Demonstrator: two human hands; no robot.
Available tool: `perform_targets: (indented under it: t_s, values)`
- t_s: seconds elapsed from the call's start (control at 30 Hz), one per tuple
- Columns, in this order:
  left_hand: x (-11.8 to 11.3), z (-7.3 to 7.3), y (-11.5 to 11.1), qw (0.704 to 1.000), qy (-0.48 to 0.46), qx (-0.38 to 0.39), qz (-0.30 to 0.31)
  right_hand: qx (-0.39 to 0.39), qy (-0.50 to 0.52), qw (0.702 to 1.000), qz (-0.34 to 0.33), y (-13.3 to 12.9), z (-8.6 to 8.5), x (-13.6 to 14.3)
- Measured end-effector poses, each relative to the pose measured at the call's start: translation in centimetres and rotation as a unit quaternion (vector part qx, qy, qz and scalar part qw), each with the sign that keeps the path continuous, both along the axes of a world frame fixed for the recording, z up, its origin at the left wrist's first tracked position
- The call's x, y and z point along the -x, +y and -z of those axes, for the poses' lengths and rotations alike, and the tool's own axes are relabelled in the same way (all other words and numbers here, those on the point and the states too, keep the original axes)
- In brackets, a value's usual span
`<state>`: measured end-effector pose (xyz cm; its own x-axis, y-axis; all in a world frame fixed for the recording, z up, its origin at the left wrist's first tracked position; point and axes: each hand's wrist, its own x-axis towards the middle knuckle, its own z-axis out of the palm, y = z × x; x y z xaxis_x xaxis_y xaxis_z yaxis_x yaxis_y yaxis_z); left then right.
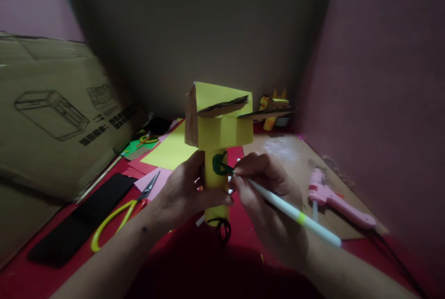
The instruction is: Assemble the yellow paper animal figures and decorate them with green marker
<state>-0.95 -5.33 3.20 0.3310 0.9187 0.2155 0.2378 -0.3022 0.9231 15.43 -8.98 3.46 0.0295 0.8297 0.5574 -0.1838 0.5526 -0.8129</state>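
Observation:
A yellow paper figure (225, 132) stands upright in the middle, with a boxy head, cardboard strips on it and a tube body. Wrapped round the lower tube is my left hand (187, 187), its thumb across the front. My right hand (267, 192) pinches a white brush (278, 201) with a light green band. The brush's dark tip touches a green painted patch (219, 164) on the tube. A thin black curl (223, 230) hangs at the tube's bottom.
Yellow-handled scissors (114, 222) and a black phone-like slab (83, 218) lie left, near a large cardboard box (52, 104). Yellow paper (170, 148) lies behind. A pink glue gun (340, 201) rests on a cardboard sheet (288, 150) at right. Another yellow figure (271, 109) stands behind.

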Motion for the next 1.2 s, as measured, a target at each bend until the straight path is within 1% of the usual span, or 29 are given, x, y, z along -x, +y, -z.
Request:
perform_targets:
  t_s: [0.23,0.37,0.57,0.73,0.93,1.03,1.2]
  values:
    - [-0.05,-0.25,-0.17,1.0,0.001,0.006,0.006,-0.012,-0.005,1.0,-0.009,0.08,0.29,-0.27]
    - [-0.07,-0.34,-0.22,1.0,0.001,0.004,0.002,-0.004,-0.019,1.0,-0.006,0.12,0.49,-0.31]
    - [-0.2,-0.25,-0.15,1.0,0.006,0.001,-0.016,-0.003,0.023,1.0,-0.007,0.23,0.07,0.1]
    - [-0.18,-0.25,-0.13,1.0,0.013,0.002,-0.017,-0.013,0.008,1.0,-0.009,0.19,0.31,0.12]
    - [0.1,0.1,0.09,0.999,-0.041,0.009,0.012,-0.005,-0.017,1.0,0.003,0.21,0.09,-0.25]
    - [0.21,0.31,0.11,0.999,-0.042,0.0,0.009,-0.012,-0.022,1.0,-0.002,0.31,-0.04,-0.32]
    - [0.28,0.43,0.06,0.999,-0.04,0.009,0.005,-0.017,-0.03,0.999,0.005,0.32,0.0,-0.37]
